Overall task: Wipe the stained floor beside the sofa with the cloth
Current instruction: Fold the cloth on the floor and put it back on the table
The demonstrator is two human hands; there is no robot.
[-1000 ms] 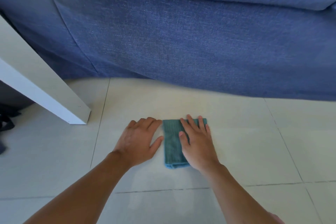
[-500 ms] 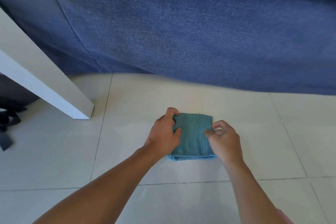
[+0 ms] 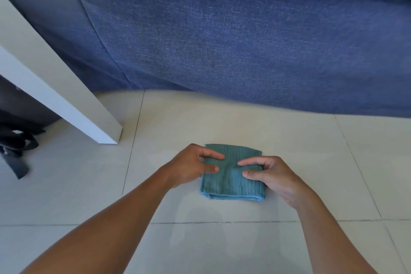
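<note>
A folded teal cloth [image 3: 233, 181] lies flat on the pale tiled floor [image 3: 222, 122], a short way in front of the blue sofa [image 3: 222, 40]. My left hand [image 3: 191, 167] rests on the cloth's left edge, with finger and thumb pressing on its top. On the right edge sits my right hand [image 3: 269, 176], whose fingertips press near the cloth's middle. The tips of both hands nearly meet there. I see no distinct stain on the tiles around the cloth.
A white table leg [image 3: 66, 95] slants down to the floor at the left. Dark straps or a bag [image 3: 15, 147] lie at the far left edge. Tile joints run across the floor in front of me.
The cloth went from a narrow strip under my right palm to a wider folded square. Both hands then shifted from gripping its side edges to pressing fingertips on its top.
</note>
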